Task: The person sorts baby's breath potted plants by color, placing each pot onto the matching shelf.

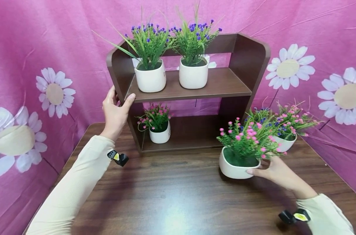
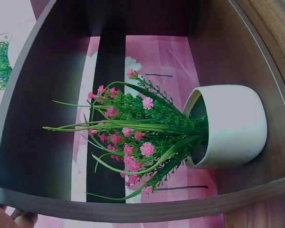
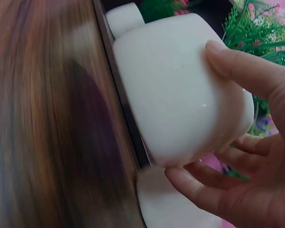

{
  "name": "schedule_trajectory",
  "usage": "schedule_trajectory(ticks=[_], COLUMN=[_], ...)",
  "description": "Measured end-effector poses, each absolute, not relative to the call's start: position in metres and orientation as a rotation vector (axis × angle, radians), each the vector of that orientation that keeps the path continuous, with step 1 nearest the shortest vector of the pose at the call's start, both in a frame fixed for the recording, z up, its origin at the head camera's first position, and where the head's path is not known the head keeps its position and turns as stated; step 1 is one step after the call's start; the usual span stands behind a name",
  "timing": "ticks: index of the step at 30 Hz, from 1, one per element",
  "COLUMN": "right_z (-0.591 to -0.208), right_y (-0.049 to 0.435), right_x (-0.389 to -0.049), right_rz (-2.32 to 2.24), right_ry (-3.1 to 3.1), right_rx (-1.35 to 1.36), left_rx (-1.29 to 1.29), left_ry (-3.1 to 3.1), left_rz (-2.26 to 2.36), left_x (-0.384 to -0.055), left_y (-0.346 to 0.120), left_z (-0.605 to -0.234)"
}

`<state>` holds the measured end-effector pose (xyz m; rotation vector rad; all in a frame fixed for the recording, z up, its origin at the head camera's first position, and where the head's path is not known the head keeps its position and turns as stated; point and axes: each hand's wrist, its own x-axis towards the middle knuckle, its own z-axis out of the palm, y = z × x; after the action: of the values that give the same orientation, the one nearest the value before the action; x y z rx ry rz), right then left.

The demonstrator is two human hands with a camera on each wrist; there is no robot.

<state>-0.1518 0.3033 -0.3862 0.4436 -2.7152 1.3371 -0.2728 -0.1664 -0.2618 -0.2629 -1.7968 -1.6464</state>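
My right hand [image 1: 273,171] grips a white pot [image 1: 235,166] of pink flowers by its right side, thumb in front and fingers behind. In the right wrist view the pot [image 3: 180,90] is lifted off the wood, its shadow below. At the left side panel of a dark brown two-tier shelf [image 1: 189,94], my left hand [image 1: 116,111] holds the front edge, thumb on the front corner of the upper board. Two white pots [image 1: 151,80] [image 1: 193,76] with purple flowers stand on the upper tier. A pink-flowered white pot [image 1: 160,135] sits at the lower tier's left end.
To the right of the shelf stand more potted flowers, with a white pot [image 1: 285,143] partly behind the held plant. The wooden table [image 1: 154,192] extends in front of the shelf. A pink cloth [image 1: 87,39] printed with white daisies hangs behind.
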Motion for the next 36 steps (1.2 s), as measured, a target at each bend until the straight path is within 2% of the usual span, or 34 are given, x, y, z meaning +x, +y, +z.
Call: schedule_trajectory(ticks=[6,15,22,29,36], right_z=[-0.39,-0.398,-0.404,-0.4,-0.4], right_y=[0.265,0.218,0.192,0.166,0.139], right_x=[-0.173,-0.217,-0.248,-0.269,-0.287], right_rz=[1.522,1.54,1.501,1.405,1.438], right_ry=[-2.713,-2.618,-2.565,-2.498,-2.385], right_rx=[0.45,0.409,0.243,0.013,-0.045], left_rx=[-0.263,-0.264,-0.257,-0.239,-0.235], left_ry=[-1.793,-1.786,-1.806,-1.846,-1.855], left_rz=[-1.653,-1.664,-1.66,-1.633,-1.615], left_x=[-0.274,-0.275,-0.27,-0.25,-0.247], left_y=[-0.167,-0.167,-0.166,-0.157,-0.156], left_z=[-0.262,-0.263,-0.259,-0.244,-0.242])
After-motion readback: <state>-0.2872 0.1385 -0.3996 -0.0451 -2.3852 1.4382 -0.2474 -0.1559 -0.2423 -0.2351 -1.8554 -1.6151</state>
